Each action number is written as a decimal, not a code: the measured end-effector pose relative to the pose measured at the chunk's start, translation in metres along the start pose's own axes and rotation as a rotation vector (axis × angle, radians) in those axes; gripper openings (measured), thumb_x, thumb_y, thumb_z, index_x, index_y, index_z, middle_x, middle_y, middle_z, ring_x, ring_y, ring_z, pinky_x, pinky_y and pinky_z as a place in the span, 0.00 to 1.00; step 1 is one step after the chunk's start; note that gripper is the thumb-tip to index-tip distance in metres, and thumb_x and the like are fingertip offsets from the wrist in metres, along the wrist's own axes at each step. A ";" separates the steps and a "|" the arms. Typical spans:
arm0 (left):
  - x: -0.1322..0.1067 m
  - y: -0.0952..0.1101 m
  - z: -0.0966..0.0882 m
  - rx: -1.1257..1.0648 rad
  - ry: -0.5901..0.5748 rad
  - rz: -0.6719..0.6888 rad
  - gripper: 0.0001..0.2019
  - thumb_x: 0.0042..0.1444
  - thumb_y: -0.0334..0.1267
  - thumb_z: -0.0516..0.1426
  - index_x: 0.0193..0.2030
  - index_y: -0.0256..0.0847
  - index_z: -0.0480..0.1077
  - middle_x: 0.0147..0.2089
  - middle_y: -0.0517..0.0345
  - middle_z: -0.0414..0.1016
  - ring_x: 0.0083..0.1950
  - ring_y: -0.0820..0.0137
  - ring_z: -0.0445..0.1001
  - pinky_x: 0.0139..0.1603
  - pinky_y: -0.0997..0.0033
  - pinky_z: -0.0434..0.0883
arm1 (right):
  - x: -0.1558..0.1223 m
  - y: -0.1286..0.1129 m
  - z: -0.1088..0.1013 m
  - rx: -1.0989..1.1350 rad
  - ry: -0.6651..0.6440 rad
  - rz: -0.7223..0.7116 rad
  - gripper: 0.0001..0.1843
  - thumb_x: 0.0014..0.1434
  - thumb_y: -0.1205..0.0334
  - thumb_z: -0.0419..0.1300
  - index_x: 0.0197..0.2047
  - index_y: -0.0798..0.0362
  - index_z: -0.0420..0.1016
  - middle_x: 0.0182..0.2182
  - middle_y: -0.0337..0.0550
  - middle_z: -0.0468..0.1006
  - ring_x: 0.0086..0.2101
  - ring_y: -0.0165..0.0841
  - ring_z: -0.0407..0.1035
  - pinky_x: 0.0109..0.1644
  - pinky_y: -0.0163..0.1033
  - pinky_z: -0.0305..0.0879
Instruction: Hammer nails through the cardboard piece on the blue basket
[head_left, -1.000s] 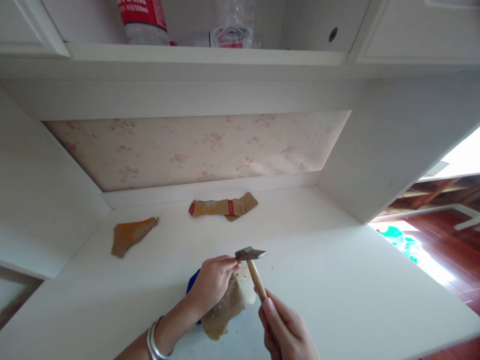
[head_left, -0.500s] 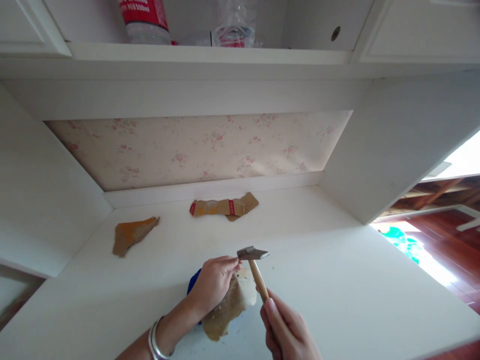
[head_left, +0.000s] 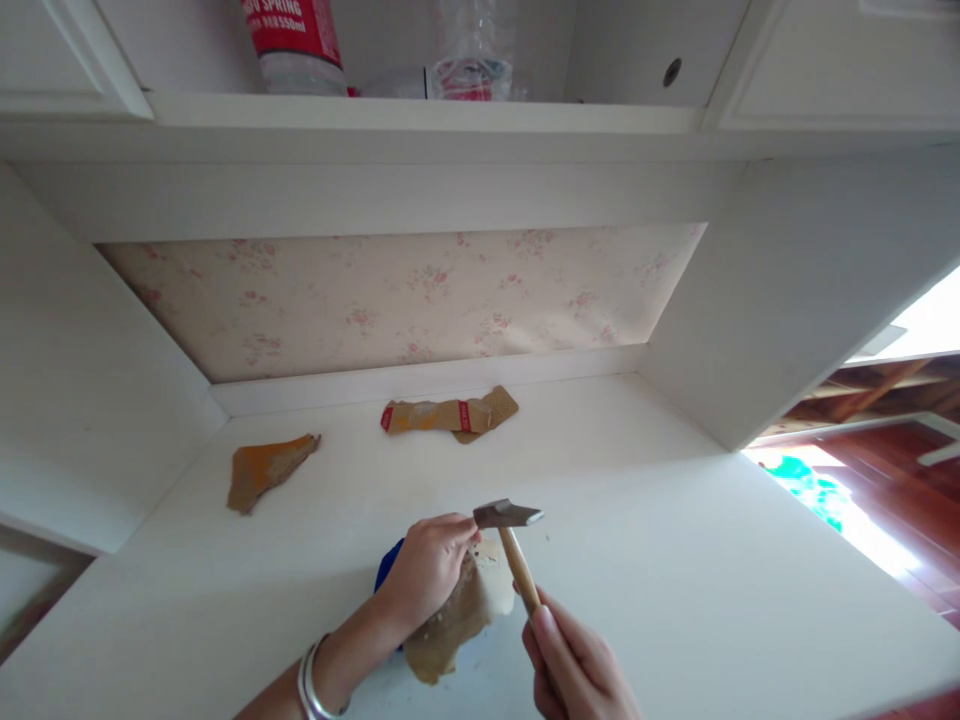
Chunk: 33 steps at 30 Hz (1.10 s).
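The right grip point(head_left: 568, 650) holds a wooden-handled hammer point(head_left: 517, 565).

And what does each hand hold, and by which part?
The right hand holds the hammer by its wooden handle. The left hand is over the torn brown piece; whether it pinches anything cannot be told.

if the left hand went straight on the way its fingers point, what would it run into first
Most likely the hammer head, which lies right at the tips of the left hand's fingers; whether it already touches them or sits slightly above is hard to tell.
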<state>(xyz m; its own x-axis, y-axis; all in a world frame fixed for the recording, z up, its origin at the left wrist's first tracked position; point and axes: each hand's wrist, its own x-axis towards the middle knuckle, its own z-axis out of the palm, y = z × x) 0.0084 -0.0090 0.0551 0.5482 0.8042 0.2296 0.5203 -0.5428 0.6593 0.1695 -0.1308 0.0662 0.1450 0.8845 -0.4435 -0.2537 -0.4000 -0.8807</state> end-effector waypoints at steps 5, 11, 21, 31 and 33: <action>-0.001 0.002 0.000 -0.017 -0.005 0.019 0.13 0.66 0.32 0.51 0.35 0.42 0.76 0.34 0.58 0.78 0.34 0.70 0.75 0.39 0.75 0.70 | 0.001 -0.001 -0.001 0.009 -0.022 0.041 0.40 0.44 0.25 0.62 0.43 0.54 0.75 0.20 0.32 0.56 0.20 0.23 0.46 0.18 0.27 0.35; -0.001 0.003 -0.001 -0.048 -0.008 0.009 0.13 0.66 0.32 0.51 0.35 0.41 0.76 0.34 0.58 0.79 0.36 0.69 0.77 0.41 0.74 0.70 | 0.002 -0.004 -0.002 0.000 -0.011 0.050 0.41 0.44 0.25 0.61 0.45 0.53 0.75 0.20 0.31 0.56 0.19 0.22 0.46 0.17 0.26 0.35; -0.003 0.002 -0.001 -0.022 -0.007 0.011 0.14 0.66 0.33 0.51 0.33 0.41 0.76 0.31 0.58 0.77 0.32 0.70 0.75 0.38 0.74 0.69 | 0.003 -0.007 0.000 -0.008 -0.065 0.009 0.38 0.46 0.25 0.60 0.41 0.54 0.75 0.18 0.29 0.54 0.18 0.21 0.44 0.17 0.27 0.36; -0.002 0.002 -0.001 -0.035 -0.017 0.002 0.13 0.66 0.31 0.51 0.38 0.41 0.77 0.35 0.58 0.79 0.36 0.70 0.77 0.42 0.75 0.71 | 0.005 0.000 -0.002 -0.017 -0.055 0.044 0.41 0.47 0.25 0.59 0.46 0.54 0.73 0.20 0.30 0.55 0.20 0.22 0.45 0.17 0.27 0.36; -0.003 0.002 -0.001 -0.037 -0.018 0.003 0.13 0.66 0.31 0.51 0.38 0.42 0.77 0.36 0.58 0.79 0.38 0.70 0.77 0.43 0.74 0.71 | 0.004 0.001 -0.003 -0.031 -0.042 0.049 0.41 0.46 0.24 0.59 0.46 0.54 0.74 0.21 0.30 0.55 0.20 0.22 0.46 0.18 0.27 0.37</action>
<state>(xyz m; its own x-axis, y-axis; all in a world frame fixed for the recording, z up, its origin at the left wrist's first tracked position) 0.0072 -0.0117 0.0562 0.5614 0.7981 0.2190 0.4944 -0.5356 0.6846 0.1730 -0.1278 0.0633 0.0927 0.8727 -0.4794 -0.2300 -0.4497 -0.8631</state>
